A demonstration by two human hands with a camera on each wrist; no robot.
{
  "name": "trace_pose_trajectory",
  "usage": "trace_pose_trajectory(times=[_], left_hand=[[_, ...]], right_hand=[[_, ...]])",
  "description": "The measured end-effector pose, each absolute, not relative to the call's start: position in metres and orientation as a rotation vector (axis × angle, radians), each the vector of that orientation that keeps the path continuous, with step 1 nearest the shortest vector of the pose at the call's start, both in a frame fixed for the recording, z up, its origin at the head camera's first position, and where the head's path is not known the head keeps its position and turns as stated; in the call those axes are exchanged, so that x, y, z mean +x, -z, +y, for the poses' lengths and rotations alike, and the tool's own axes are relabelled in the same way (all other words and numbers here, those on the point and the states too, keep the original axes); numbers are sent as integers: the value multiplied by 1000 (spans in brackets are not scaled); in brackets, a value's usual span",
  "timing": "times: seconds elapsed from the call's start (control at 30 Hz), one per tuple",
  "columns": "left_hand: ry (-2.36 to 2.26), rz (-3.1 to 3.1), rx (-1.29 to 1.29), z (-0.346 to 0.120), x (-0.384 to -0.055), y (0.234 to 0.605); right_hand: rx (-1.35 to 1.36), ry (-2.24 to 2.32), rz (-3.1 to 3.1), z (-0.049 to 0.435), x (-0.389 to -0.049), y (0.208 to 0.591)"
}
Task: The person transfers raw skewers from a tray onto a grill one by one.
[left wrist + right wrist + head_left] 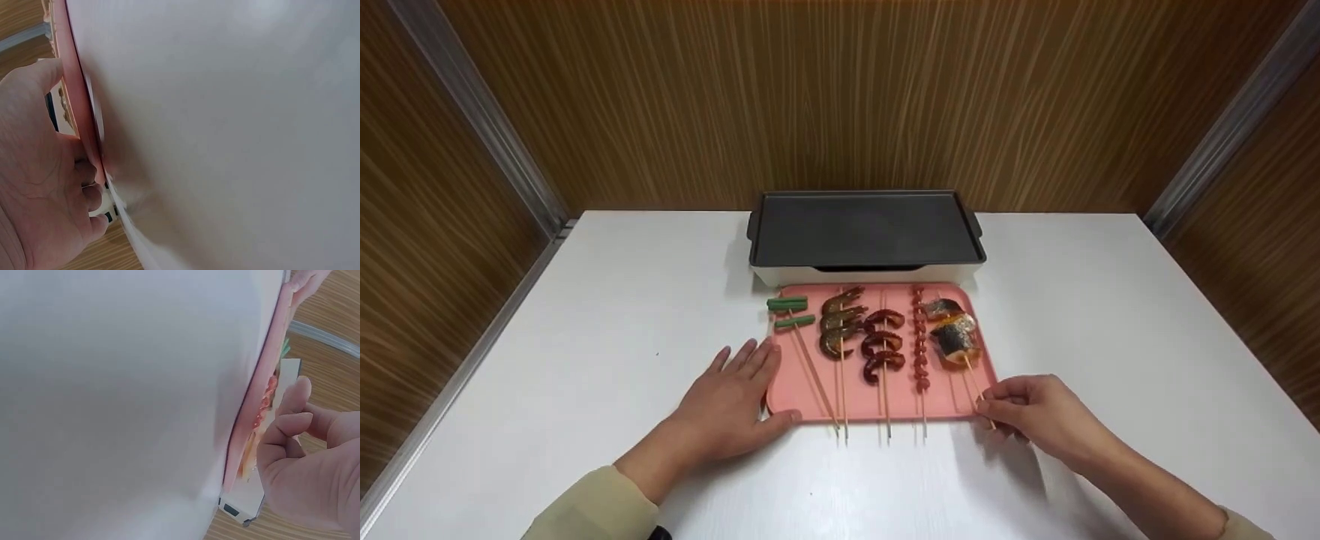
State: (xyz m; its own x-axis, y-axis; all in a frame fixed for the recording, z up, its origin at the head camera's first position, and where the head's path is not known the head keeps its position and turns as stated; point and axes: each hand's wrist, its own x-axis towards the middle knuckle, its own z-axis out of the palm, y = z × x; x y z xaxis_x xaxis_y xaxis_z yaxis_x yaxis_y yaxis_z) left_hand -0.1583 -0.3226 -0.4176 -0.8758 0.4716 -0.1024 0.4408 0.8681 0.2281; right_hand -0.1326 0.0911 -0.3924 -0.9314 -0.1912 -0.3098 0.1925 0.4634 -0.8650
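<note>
My right hand (pixel 1039 416) pinches the lower end of the stick of a fish skewer (pixel 956 341), between thumb and fingertips at the front right corner of a pink tray (pixel 790 386). Silvery-skinned fish chunks sit on that skewer, over the tray's right side. My left hand (pixel 724 409) spreads at the tray's front left corner, its thumb on the front rim and fingertips by the left edge. Across the tray lie a green vegetable skewer (pixel 787 304), a shrimp skewer (pixel 840 322), a skewer of curled dark-red pieces (pixel 883 343) and one of small red pieces (pixel 919 337).
Directly behind the tray stands a black flat grill (pixel 866 229) on a white base, with a handle at each side. The white table (pixel 622 315) meets wood-grain panels (pixel 847 105) at the back and sides. Several stick ends overhang the tray's front rim.
</note>
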Motion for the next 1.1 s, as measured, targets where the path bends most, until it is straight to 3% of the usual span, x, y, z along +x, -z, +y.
trace_pose_trajectory(times=[0.7,0.9,1.1], left_hand=[[-310,2885,717,-322,-158,416],[-300,2889,711,-322,-158,415],[-318,2895,713,-321,-156,415]], right_hand=[[-146,1537,2318,101,-118,334],[-153,1591,2385,95,-134,321],[-105,1655,2409,85,-173,322]])
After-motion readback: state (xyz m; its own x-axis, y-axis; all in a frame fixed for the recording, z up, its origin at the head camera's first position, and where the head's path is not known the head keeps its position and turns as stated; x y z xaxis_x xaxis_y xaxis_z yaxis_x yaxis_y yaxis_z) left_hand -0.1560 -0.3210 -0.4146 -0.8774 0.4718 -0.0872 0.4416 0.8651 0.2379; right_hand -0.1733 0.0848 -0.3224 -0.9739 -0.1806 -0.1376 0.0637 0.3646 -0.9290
